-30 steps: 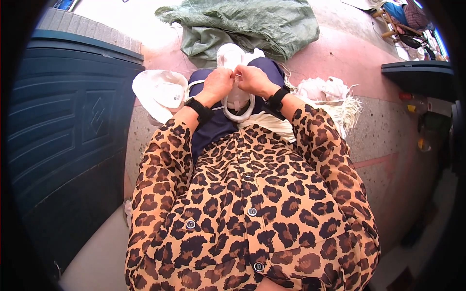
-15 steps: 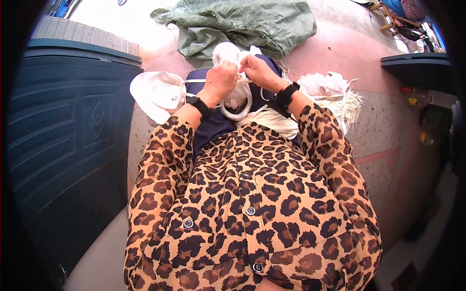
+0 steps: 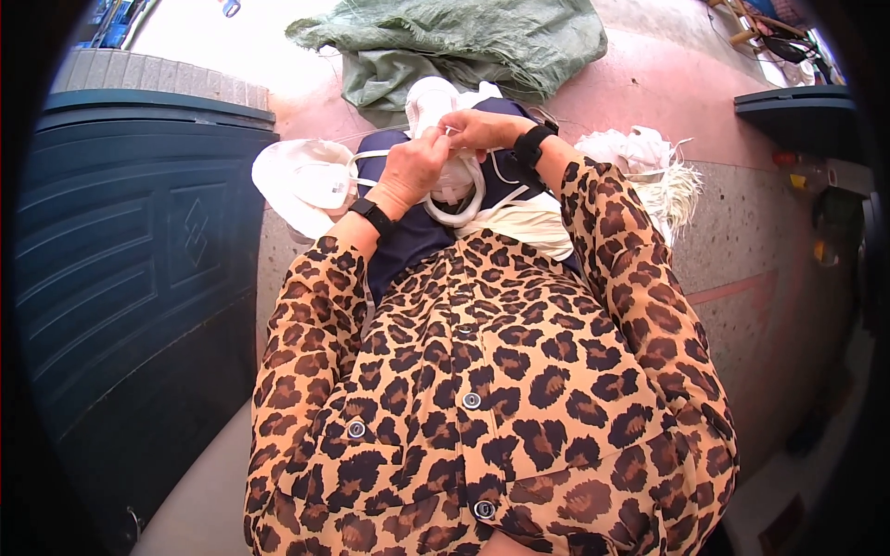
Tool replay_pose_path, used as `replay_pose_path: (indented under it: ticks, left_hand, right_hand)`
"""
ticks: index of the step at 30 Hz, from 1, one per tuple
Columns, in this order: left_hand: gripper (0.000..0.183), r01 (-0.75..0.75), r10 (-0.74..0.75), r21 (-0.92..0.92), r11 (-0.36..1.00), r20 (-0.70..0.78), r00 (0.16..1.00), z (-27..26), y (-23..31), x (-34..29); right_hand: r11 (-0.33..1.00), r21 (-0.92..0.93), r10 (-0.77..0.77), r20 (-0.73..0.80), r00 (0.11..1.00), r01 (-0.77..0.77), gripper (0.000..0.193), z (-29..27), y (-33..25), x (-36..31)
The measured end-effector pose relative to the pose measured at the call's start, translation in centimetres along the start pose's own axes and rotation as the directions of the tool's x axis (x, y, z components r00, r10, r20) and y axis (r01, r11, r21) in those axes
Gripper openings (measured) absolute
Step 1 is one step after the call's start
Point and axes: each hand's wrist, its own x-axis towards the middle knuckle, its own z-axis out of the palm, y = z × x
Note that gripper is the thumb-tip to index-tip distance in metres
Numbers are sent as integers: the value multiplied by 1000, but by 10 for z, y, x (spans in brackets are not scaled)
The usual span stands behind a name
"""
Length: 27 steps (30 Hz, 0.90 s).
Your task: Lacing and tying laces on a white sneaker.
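Observation:
A white shoe (image 3: 432,98) sits on my dark blue lap with its toe pointing away and its padded opening (image 3: 456,220) toward me. Over its front, my left hand (image 3: 413,167) pinches a thin white shoelace (image 3: 449,131), fingers closed. My right hand (image 3: 480,131) meets it from the other side, fingertips also pressed together on the lace. The fingers partly cover the lacing, so the eyelets are hard to make out. Beside my left knee lies another white shoe (image 3: 306,181), joined to a white strap. Pale cream strands (image 3: 524,227) rest across my lap.
A crumpled green woven sack (image 3: 454,46) lies on the floor ahead. At the right is a white bundle with frayed strands (image 3: 672,195). A dark blue panelled door (image 3: 139,213) stands close on my left. Bottles (image 3: 825,250) and a dark ledge (image 3: 797,107) are farther right.
My right hand has moved left and turned flatter across the shoe, meeting my left fingers. My left hand has shifted slightly; both stay on the lace.

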Motion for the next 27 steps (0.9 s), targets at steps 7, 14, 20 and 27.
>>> replay_pose_path:
  ticks: [7,14,20,27]
  left_hand:
    - [11,216,-253,-295,931,-93,963,9,-14,3]
    - [23,648,-533,-261,715,396,748,-4,-38,10]
    - [20,521,-424,-197,831,383,821,-6,-38,-13]
    - [17,489,-388,-69,870,518,763,-14,-30,-9]
  right_hand:
    - [986,148,-38,-280,959,82,29,-1,6,-6]
    - [989,-55,-147,-329,933,137,32,4,6,-18]
    - [858,-454,-422,-357,833,240,32,12,10,-8]
    - [928,-281,-347,-411,843,245,25,18,16,3]
